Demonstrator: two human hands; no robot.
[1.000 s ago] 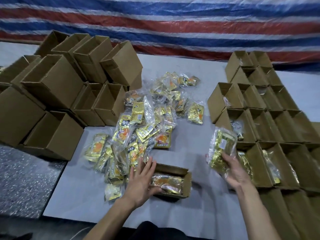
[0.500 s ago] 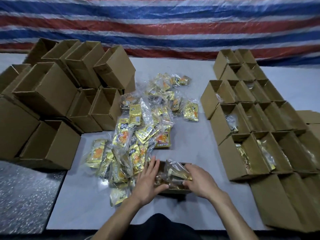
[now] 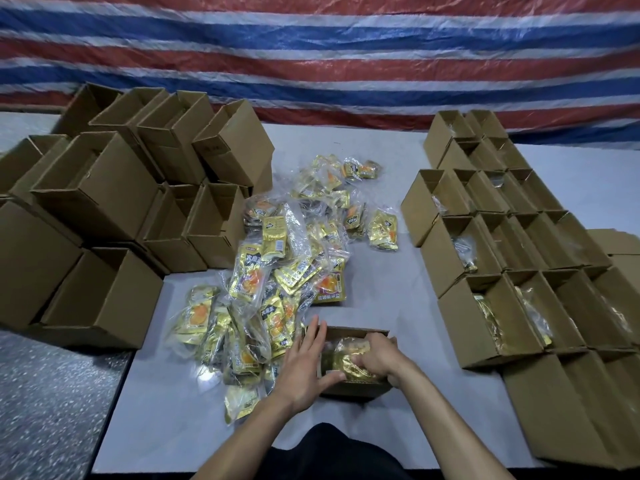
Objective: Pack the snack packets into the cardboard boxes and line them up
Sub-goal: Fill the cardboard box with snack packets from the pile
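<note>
A small open cardboard box (image 3: 356, 389) lies on the white mat right in front of me. My left hand (image 3: 304, 362) rests flat against the box's left side, fingers straight, thumb at the near rim. My right hand (image 3: 379, 355) is inside the box, fingers curled over a gold snack packet (image 3: 346, 358) and pushing it down. A heap of gold and orange snack packets (image 3: 291, 265) in clear bags spreads over the mat just left of and beyond the box.
Empty open boxes (image 3: 104, 209) are stacked at the left. Rows of lined-up boxes (image 3: 512, 271) stand at the right, some with packets inside. A striped tarp (image 3: 311, 57) hangs behind. Dark speckled floor (image 3: 52, 403) lies at the lower left.
My right hand carried a packet from the right over to the box and now pushes it down inside. My left hand stayed at the box's left side.
</note>
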